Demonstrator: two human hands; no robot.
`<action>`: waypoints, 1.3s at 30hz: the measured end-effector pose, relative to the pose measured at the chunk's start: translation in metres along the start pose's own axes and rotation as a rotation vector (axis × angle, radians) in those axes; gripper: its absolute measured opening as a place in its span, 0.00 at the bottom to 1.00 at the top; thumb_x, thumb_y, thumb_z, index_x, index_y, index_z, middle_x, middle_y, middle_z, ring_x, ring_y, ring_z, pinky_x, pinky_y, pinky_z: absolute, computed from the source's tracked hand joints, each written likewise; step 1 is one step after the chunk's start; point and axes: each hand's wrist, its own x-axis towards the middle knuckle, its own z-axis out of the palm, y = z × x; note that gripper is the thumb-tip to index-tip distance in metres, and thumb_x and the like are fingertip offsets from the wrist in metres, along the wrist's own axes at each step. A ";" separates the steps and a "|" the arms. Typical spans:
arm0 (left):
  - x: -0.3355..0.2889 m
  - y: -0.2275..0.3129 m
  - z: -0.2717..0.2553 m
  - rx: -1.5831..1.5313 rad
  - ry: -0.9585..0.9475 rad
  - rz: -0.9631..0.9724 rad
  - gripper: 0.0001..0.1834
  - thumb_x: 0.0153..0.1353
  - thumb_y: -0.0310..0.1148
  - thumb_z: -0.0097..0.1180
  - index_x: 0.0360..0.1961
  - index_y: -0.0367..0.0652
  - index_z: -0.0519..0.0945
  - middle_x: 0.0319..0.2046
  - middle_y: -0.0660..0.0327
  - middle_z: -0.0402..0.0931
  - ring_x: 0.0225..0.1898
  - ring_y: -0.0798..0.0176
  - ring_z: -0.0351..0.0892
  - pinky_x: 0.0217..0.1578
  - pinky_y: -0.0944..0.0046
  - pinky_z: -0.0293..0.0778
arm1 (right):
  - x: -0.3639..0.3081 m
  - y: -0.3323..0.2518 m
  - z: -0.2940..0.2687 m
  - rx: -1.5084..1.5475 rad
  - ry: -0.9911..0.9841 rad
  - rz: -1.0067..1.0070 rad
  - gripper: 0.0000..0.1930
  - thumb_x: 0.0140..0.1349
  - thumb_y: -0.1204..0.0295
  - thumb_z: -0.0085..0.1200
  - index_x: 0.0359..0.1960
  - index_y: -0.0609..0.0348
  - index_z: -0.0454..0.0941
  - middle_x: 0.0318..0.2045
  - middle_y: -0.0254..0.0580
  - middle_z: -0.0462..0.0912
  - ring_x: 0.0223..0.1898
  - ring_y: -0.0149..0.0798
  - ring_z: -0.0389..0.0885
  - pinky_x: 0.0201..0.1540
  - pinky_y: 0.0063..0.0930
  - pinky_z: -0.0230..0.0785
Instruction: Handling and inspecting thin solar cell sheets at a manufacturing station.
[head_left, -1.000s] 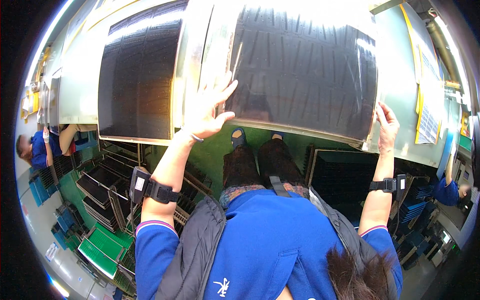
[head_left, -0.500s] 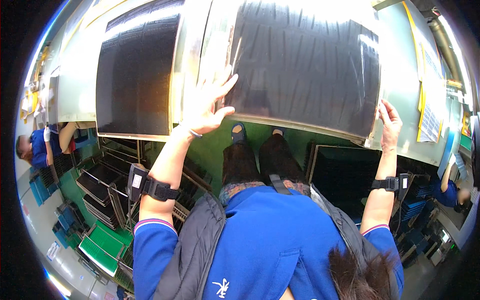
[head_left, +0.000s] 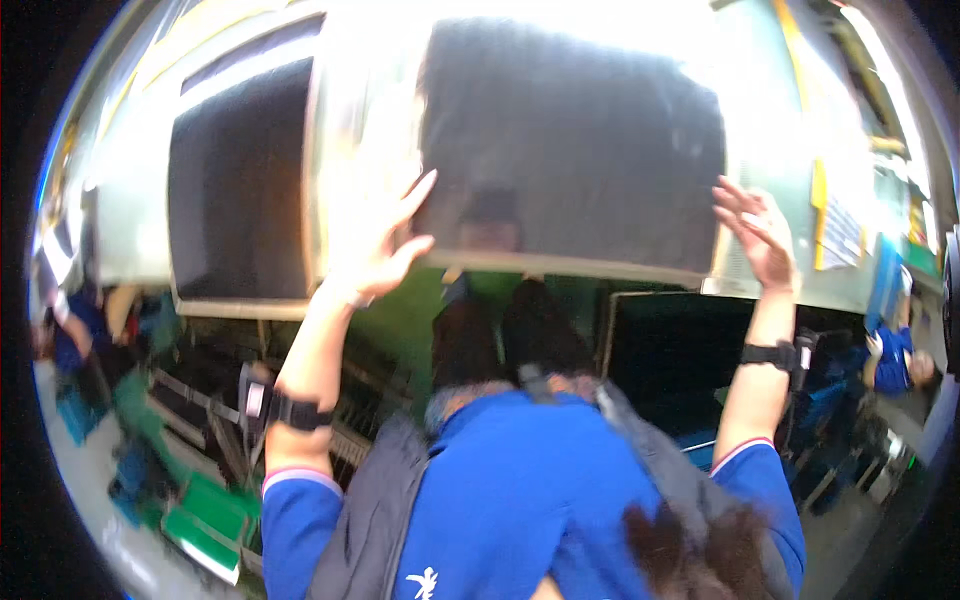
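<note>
Grip: left hand (head_left: 375, 250) and right hand (head_left: 755, 235), fingers spread, press flat on opposite edges of the large dark rectangular panel (head_left: 570, 150).
Handling: probably stiff, broad, awkward; best held at the side edges.

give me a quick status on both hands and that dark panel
Left hand open, flat on dark panel's left edge. Right hand open at its right edge. Second dark panel alongside on left, untouched. Picture blurred.
</note>
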 end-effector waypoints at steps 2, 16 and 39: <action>-0.004 -0.006 0.008 -0.089 -0.038 -0.041 0.43 0.44 0.31 0.60 0.66 0.49 0.61 0.69 0.55 0.49 0.70 0.45 0.39 0.68 0.47 0.32 | 0.027 -0.003 0.004 0.054 0.067 -0.072 0.32 0.52 0.72 0.60 0.58 0.63 0.60 0.59 0.64 0.64 0.60 0.56 0.66 0.62 0.45 0.61; 0.002 0.013 0.010 -0.064 -0.030 -0.026 0.43 0.42 0.31 0.64 0.63 0.41 0.63 0.67 0.50 0.52 0.70 0.44 0.41 0.67 0.47 0.37 | 0.153 -0.028 -0.017 -1.742 0.582 -0.488 0.19 0.59 0.64 0.51 0.52 0.51 0.75 0.50 0.45 0.75 0.55 0.49 0.70 0.59 0.44 0.59; -0.001 0.014 0.005 -0.193 0.016 -0.148 0.44 0.44 0.30 0.61 0.66 0.42 0.59 0.68 0.50 0.47 0.71 0.47 0.37 0.67 0.47 0.31 | 0.191 -0.018 -0.047 -1.558 0.387 -0.632 0.19 0.55 0.67 0.53 0.50 0.57 0.75 0.49 0.50 0.76 0.53 0.51 0.71 0.58 0.44 0.60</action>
